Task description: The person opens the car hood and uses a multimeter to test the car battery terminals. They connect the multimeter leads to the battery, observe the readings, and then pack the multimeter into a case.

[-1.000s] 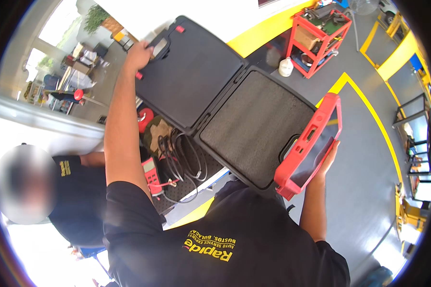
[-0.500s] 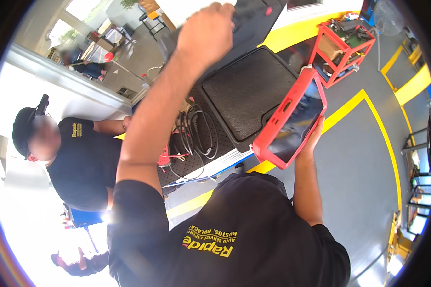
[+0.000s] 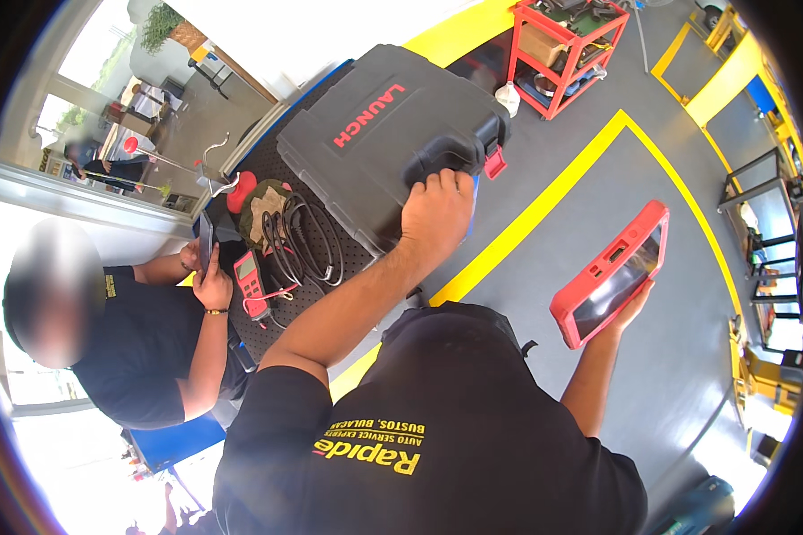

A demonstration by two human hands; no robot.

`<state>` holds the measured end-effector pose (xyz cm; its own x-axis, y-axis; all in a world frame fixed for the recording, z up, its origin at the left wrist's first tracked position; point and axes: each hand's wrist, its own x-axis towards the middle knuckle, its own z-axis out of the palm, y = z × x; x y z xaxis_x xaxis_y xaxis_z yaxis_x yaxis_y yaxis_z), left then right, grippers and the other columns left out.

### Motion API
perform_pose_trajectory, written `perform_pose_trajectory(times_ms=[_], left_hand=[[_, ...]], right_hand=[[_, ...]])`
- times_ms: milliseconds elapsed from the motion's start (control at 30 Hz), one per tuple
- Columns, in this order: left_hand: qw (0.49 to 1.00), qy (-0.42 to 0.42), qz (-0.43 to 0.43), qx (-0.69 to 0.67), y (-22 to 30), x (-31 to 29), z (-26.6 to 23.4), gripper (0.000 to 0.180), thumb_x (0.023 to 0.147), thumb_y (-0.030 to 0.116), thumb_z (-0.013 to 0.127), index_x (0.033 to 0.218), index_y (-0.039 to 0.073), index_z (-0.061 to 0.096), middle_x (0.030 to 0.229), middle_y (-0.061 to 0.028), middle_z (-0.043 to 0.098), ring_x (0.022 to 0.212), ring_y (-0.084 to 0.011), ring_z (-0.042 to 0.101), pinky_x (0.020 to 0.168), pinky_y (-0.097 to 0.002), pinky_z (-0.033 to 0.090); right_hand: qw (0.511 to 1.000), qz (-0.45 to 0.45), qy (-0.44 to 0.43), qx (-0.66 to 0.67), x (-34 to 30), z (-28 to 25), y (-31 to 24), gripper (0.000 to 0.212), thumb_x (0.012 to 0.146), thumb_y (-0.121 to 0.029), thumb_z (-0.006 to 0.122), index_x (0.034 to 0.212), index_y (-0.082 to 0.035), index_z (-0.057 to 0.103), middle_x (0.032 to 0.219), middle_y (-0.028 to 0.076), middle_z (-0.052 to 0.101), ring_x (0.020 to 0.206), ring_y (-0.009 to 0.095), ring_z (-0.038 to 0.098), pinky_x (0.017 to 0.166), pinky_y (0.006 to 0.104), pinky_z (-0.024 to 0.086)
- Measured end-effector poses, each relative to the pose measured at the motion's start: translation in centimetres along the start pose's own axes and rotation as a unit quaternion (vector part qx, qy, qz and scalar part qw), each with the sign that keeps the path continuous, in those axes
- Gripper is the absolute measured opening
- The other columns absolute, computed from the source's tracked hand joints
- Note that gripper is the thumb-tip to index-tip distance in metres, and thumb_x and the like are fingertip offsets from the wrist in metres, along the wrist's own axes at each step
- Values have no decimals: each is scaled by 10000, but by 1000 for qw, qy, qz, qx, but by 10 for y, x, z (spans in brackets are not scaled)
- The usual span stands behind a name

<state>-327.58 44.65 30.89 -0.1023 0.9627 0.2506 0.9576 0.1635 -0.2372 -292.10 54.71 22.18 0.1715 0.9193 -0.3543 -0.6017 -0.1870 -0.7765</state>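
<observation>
A black hard plastic carrying case (image 3: 401,147) with red lettering and a red latch lies closed on the perforated bench top. My left hand (image 3: 437,212) is on the near edge of its lid, by the moulded handle, with fingers curled over the rim. Off to the right, my right hand (image 3: 632,308) grips a tablet-like diagnostic scanner (image 3: 611,275) in a red rubber housing from beneath. The scanner is tilted, its dark screen partly showing and its ports along the upper edge. It is held away from the bench, over the grey floor.
Coiled black cable (image 3: 299,241) and a red handheld meter (image 3: 251,283) lie on the perforated bench (image 3: 277,334). A co-worker (image 3: 152,330) at the left holds a phone-like device (image 3: 206,242). A red tool cart (image 3: 558,58) stands beyond the case.
The case lid has swung down from raised to closed. My left hand came down with it to the near edge. My right hand carried the scanner rightward, away from the case.
</observation>
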Motion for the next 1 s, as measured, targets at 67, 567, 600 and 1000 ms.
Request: perform_pose_trajectory(times_ms=[67, 567, 600, 1000], left_hand=[[999, 26, -13, 32, -6, -2, 6, 368, 910, 146, 627, 1250, 7, 627, 958, -97, 688, 870, -256, 711, 741, -376, 562], [937, 251, -57, -235, -36, -13, -7, 273, 857, 171, 778, 1094, 63, 698, 1052, -132, 696, 985, -317, 691, 856, -424, 557], [924, 276, -44, -262, -30, -36, -15, 288, 847, 181, 802, 1085, 60, 694, 1079, -139, 686, 1010, -327, 681, 873, -428, 557], [420, 330, -295, -792, -17, -190, -60, 793, 905, 299, 876, 1499, 12, 435, 1372, -81, 610, 1261, -148, 572, 1086, -354, 469]], right_hand=[[1000, -14, -9, -16, 0, -14, 3, 656, 1111, -587, 392, 1529, -90, 487, 1476, 116, 550, 1301, 302, 587, 1066, 453, 522], [982, 55, -158, -92, 22, -8, 25, 640, 1133, -544, 386, 1518, -43, 487, 1449, 146, 593, 1248, 300, 626, 1042, 434, 532], [979, 58, -173, -89, 25, 4, 31, 643, 1132, -545, 388, 1519, -40, 483, 1443, 147, 595, 1244, 301, 628, 1039, 435, 534], [819, 152, -553, 19, -104, 257, 109, 643, 1137, -546, 360, 1594, -96, 410, 1525, 91, 532, 1396, 260, 520, 1197, 450, 388]])
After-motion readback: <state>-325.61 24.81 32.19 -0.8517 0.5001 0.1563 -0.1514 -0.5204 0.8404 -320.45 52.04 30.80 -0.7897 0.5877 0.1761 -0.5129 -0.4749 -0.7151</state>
